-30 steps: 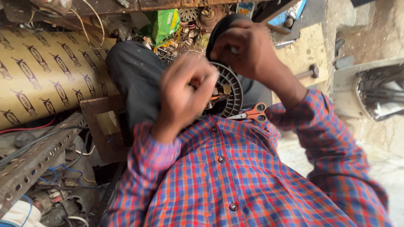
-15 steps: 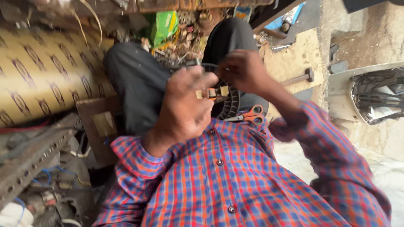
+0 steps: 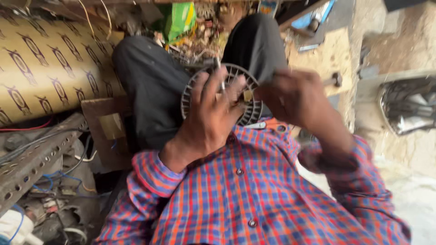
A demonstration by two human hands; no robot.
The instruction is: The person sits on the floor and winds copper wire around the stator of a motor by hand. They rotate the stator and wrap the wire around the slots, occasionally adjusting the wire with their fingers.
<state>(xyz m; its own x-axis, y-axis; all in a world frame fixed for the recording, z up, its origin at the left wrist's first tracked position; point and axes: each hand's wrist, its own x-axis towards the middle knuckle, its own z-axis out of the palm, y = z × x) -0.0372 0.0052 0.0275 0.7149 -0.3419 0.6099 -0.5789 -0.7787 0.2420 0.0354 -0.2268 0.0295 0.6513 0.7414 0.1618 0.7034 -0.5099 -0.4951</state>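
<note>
The left hand (image 3: 213,113) is closed around a round, ribbed fan wheel (image 3: 218,93), palm over its face, fingers (image 3: 206,90) spread across the vanes and curled onto its upper rim. A thin metal pin or shaft stands up between these fingers near the wheel's centre. The right hand (image 3: 295,97) sits just right of the fan wheel, touching its right edge; the fingers are drawn together in a pinch, but motion blur hides whether anything is held in them. The fan wheel is held above the lap, in front of the checked red and blue shirt (image 3: 254,195) and against the dark trouser knees (image 3: 150,77). An orange-handled tool (image 3: 268,124) lies just below the fan wheel, on the shirt. Left of the fan wheel lies a large yellow patterned roll (image 3: 50,63), and below that a perforated metal angle bar (image 3: 36,159) with loose wires. Above the fan wheel is a green packet (image 3: 179,18) among clutter. Well right of it lies a shiny metal housing (image 3: 408,106) on the dusty floor.
</note>
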